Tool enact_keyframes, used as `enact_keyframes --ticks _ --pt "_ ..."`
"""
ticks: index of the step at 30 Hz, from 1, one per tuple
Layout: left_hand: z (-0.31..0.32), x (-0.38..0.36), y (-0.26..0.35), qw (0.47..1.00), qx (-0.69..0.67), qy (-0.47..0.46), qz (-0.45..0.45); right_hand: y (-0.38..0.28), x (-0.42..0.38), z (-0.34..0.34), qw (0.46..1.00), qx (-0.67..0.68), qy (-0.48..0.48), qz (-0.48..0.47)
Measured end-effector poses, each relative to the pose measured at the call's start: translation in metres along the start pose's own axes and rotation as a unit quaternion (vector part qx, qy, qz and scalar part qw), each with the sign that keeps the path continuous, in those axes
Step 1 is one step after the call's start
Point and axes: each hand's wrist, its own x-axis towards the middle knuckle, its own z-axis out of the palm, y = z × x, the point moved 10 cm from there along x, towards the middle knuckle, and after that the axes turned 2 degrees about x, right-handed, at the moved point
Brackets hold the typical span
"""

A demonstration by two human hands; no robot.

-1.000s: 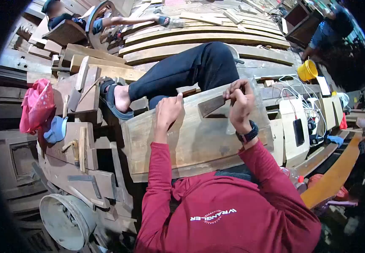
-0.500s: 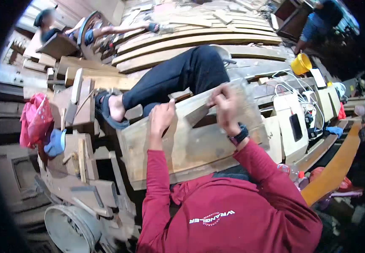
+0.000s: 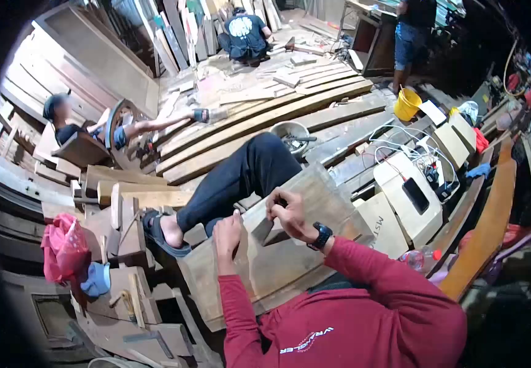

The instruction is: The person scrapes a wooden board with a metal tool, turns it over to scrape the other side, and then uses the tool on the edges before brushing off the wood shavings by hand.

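A broad wooden board (image 3: 277, 264), or a panel of joined boards, lies tilted across my lap, with a dark recess or gap near its middle. My left hand (image 3: 227, 238) is closed at the board's far edge, thumb pointing up; its other fingers are partly hidden. Just above the recess, my right hand (image 3: 287, 212) is curled into a pinch, knuckles up. Whatever its fingertips hold is too small or hidden to make out. A dark watch (image 3: 320, 236) is on my right wrist.
On the right are a phone (image 3: 415, 195) with white cables, a plastic bottle (image 3: 422, 257) and a yellow bucket (image 3: 407, 104). Left are a pink bag (image 3: 65, 248) and a wooden-handled tool (image 3: 131, 300). Long planks (image 3: 265, 126) lie ahead. Several people are farther back.
My view has tilted up, bringing a crouching person at the back into sight. My right hand has come nearer my left, and its fingers show more sharply now.
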Motion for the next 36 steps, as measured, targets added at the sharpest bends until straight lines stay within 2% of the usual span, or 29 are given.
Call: enact_keyframes --ticks 1,3,5,6,7,10,13,17,19,20,23,25,27,29,31,33,34,36 --pt "-0.004 -0.001 0.003 1.0 -0.002 0.009 0.0 -0.013 0.002 -0.006 0.998 -0.038 0.007 -0.042" --pt "-0.004 -0.002 0.005 1.0 0.003 -0.007 -0.001 -0.028 0.004 -0.028 0.99 -0.028 0.068 -0.124" --pt "-0.007 -0.003 0.007 1.0 0.014 -0.01 -0.015 -0.024 -0.001 -0.037 0.983 0.018 0.117 -0.139" --pt "-0.01 -0.005 0.012 1.0 0.011 -0.022 -0.012 -0.02 0.0 -0.038 0.984 -0.014 0.114 -0.14" --pt "-0.009 -0.004 0.012 1.0 0.016 -0.019 -0.01 -0.02 0.001 -0.036 0.987 -0.05 0.094 -0.121" --pt "0.006 0.003 -0.002 1.0 0.021 -0.02 -0.01 0.006 0.006 -0.018 1.0 0.001 0.021 -0.005" --pt "-0.001 -0.002 0.003 1.0 0.01 -0.006 -0.015 0.008 0.005 -0.02 0.999 0.017 0.033 -0.019" --pt "-0.005 -0.005 0.005 0.999 0.009 -0.014 -0.041 -0.004 0.006 -0.046 0.987 0.099 0.116 -0.05" --pt "-0.008 -0.007 0.007 0.999 0.012 -0.008 -0.041 -0.002 0.006 -0.042 0.983 0.112 0.128 -0.069" --pt "-0.005 -0.004 0.003 0.999 0.015 -0.007 -0.042 0.004 0.005 -0.036 0.995 0.042 0.09 -0.025" --pt "-0.002 -0.004 0.003 0.999 0.016 -0.001 -0.045 0.021 0.006 -0.015 0.998 0.052 0.01 0.029" --pt "-0.013 -0.01 0.011 0.999 0.009 -0.002 -0.047 0.004 0.004 -0.02 0.997 0.069 0.02 0.008" --pt "-0.01 -0.007 0.006 0.999 0.014 0.005 -0.045 -0.001 0.01 -0.042 0.992 0.085 0.079 -0.046" --pt "-0.008 -0.007 0.006 0.999 0.009 0.003 -0.039 0.005 0.01 -0.059 0.977 0.143 0.15 -0.055" --pt "-0.009 -0.008 0.005 0.999 0.01 0.015 -0.041 0.015 0.008 -0.047 0.989 0.073 0.127 -0.01" --pt "-0.003 -0.003 0.0 0.999 0.006 0.021 -0.048 0.036 0.005 -0.014 0.995 0.07 0.03 0.062" --pt "-0.003 -0.002 -0.001 0.998 0.013 0.033 -0.047 0.038 0.002 -0.006 0.994 0.084 0.01 0.062" --pt "-0.003 -0.004 -0.004 0.998 0.008 0.035 -0.052 0.019 0.001 -0.013 0.998 0.061 0.028 0.017"
